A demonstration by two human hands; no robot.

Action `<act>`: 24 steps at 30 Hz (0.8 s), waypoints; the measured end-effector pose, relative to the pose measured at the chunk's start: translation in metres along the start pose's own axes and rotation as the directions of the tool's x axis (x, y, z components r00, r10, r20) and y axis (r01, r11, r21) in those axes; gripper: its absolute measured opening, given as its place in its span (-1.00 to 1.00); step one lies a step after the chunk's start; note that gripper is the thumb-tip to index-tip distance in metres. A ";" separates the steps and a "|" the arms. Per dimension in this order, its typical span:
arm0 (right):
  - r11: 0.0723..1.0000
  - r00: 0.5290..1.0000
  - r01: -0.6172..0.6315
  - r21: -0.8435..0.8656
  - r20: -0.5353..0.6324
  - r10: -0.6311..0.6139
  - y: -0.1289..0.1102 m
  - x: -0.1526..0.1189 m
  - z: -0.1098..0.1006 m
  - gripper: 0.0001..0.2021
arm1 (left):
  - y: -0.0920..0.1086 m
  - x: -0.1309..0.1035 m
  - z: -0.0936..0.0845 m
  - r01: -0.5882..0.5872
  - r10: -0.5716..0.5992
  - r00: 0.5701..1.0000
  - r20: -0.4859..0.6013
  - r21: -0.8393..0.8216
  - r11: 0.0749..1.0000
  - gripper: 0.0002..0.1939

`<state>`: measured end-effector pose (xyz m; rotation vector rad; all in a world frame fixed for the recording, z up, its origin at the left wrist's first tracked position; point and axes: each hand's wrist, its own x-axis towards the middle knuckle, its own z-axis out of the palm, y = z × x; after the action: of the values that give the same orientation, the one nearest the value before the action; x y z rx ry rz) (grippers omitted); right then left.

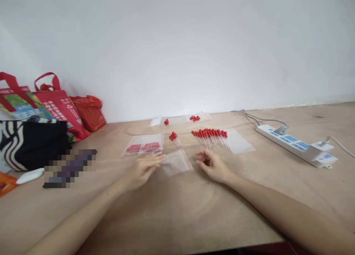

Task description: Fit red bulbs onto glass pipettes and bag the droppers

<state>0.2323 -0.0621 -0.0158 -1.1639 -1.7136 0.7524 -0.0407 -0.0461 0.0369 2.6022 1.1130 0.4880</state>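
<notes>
My left hand (145, 166) is open, its fingers stretched out beside a flat clear bag (174, 163) on the table. Just beyond those fingers lie two clear bags (151, 146) holding red pieces. To the right of the flat bag is my right hand (209, 164), its fingers curled but apart, with nothing visible between them. A few red-tipped sticks (180, 146) lie above the flat bag. Beyond my right hand, several more red-tipped sticks (212, 136) are fanned in a row, next to another clear bag (241, 141).
Small red pieces (195, 118) rest on clear bags near the wall. A white power strip (294, 144) with plugs and cables is at the right. Red shopping bags (62, 109), a black striped cloth item (36, 144) and a white object (30, 176) sit at the left.
</notes>
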 end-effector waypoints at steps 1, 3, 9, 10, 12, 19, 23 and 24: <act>0.998 1.000 0.016 -0.063 0.005 -0.016 0.000 0.000 -0.002 -0.83 | 0.006 0.004 0.010 -0.052 0.051 0.995 0.086 0.008 0.999 -0.60; 0.984 0.999 0.037 -0.175 0.040 -0.030 0.000 0.000 -0.005 -0.88 | 0.012 0.010 0.024 -0.088 0.081 0.972 0.220 0.020 0.996 -0.61; 0.957 0.992 0.057 -0.284 0.123 -0.023 0.000 0.001 -0.010 -0.85 | 0.011 0.012 0.034 -0.063 0.056 0.986 0.159 0.039 0.997 -0.60; 0.954 0.994 0.042 -0.298 0.110 -0.010 0.000 0.001 -0.010 -0.86 | 0.012 0.010 0.034 -0.058 0.051 0.986 0.159 0.039 0.998 -0.59; 0.947 0.998 -0.001 -0.322 0.064 0.023 -0.001 0.000 -0.010 -0.86 | 0.014 0.007 0.034 -0.071 0.063 0.979 0.194 0.037 0.997 -0.57; 0.932 0.999 0.011 -0.363 0.035 0.002 0.002 0.015 -0.006 -0.87 | 0.020 0.005 0.033 -0.098 0.094 0.966 0.240 0.003 0.995 -0.58; 0.891 0.999 -0.033 -0.453 0.002 0.039 0.004 0.049 0.005 -0.88 | 0.020 0.005 0.033 -0.091 0.092 0.975 0.202 -0.011 0.996 -0.61; 0.874 0.999 -0.048 -0.484 -0.005 0.053 0.004 0.060 0.010 -0.87 | 0.020 0.005 0.033 -0.092 0.094 0.977 0.193 -0.020 0.996 -0.61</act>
<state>0.2159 -0.0048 -0.0027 -1.5484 -1.9482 0.3568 -0.0112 -0.0591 0.0154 2.6344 0.9262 0.2522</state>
